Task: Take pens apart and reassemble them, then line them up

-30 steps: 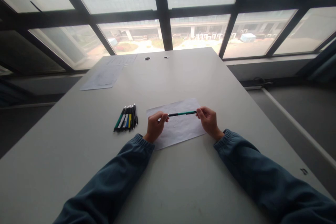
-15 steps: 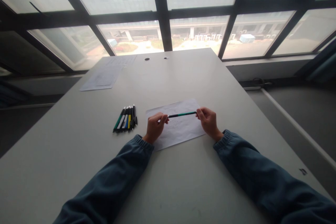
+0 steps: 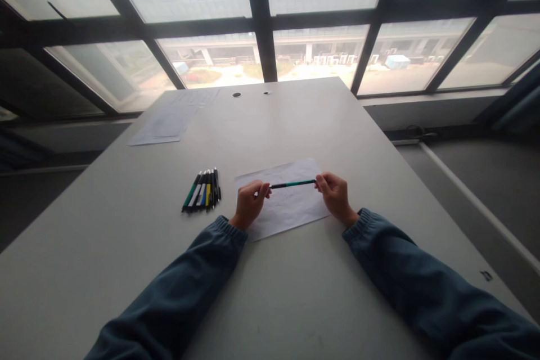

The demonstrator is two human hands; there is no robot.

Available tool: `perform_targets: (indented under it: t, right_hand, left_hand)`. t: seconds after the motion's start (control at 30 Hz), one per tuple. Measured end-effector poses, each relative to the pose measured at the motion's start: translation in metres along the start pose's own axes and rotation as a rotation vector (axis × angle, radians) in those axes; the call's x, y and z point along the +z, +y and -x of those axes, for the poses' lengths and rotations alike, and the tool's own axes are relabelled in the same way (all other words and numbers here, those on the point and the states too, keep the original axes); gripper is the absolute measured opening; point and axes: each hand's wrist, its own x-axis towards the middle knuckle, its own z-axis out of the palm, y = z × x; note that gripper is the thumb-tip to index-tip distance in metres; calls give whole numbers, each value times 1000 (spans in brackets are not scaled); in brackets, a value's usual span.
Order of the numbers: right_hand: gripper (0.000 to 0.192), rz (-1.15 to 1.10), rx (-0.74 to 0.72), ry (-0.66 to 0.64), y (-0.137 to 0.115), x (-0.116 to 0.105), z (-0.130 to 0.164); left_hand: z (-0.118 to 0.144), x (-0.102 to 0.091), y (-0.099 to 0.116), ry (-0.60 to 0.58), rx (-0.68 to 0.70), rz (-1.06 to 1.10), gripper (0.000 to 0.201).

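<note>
A green and black pen (image 3: 293,184) is stretched between my two hands, lying roughly level above a white sheet of paper (image 3: 291,211). My left hand (image 3: 252,201) pinches the pen's left end, and my right hand (image 3: 334,194) pinches its right end. Both tips are partly covered by fingers. Faint marks show on the paper. Left of my left hand lies a row of several pens (image 3: 201,191), side by side, with green, white, blue, yellow and black barrels.
More printed papers (image 3: 162,121) lie at the far left of the white table (image 3: 287,129). Two round holes (image 3: 237,95) are near its far edge. A small dark object (image 3: 486,275) sits by the right edge. Large framed windows stand behind the table.
</note>
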Motion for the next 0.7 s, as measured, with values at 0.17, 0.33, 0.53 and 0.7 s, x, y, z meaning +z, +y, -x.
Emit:
perform_targets:
  t: [0.17,0.33,0.53,0.7]
  right_hand:
    - [37,28,-2,-5,0,1,0]
    - [36,4,66,-35,0,4,-2]
    - [41,-16,187,-37,-7,0,8]
    - [45,55,189,27,-15,-3,22]
  left_hand:
    - [0,1,-3,-3,-28,-77,48]
    - [-1,3,-10,-21,-103,-117,49]
    - [-1,3,-11,-77,-57,-112,46]
    - [0,2,-9,-116,102,-183,42]
